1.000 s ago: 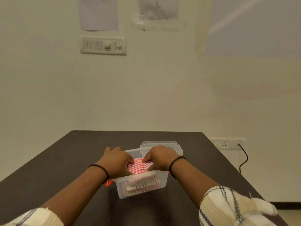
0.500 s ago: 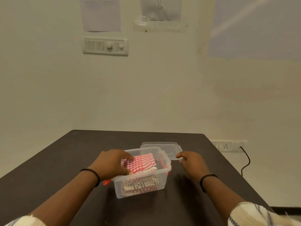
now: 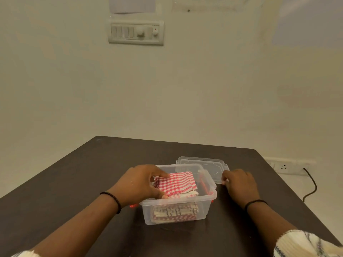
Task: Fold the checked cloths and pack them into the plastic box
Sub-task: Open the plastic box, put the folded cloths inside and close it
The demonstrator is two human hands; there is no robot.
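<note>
Clear plastic box (image 3: 178,210): folded checked cloths (image 3: 176,184) | left hand (image 3: 138,184) fingers grip cloths | right hand (image 3: 239,184) fingers pinch lid (image 3: 207,166)

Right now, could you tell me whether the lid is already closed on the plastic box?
No, the lid lies flat on the table behind the open plastic box, with the right hand at its near edge.

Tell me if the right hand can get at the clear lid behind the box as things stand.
Probably yes. The right hand is already at the near edge of the lid, which lies flat on the table beside the plastic box, nothing between them.
</note>
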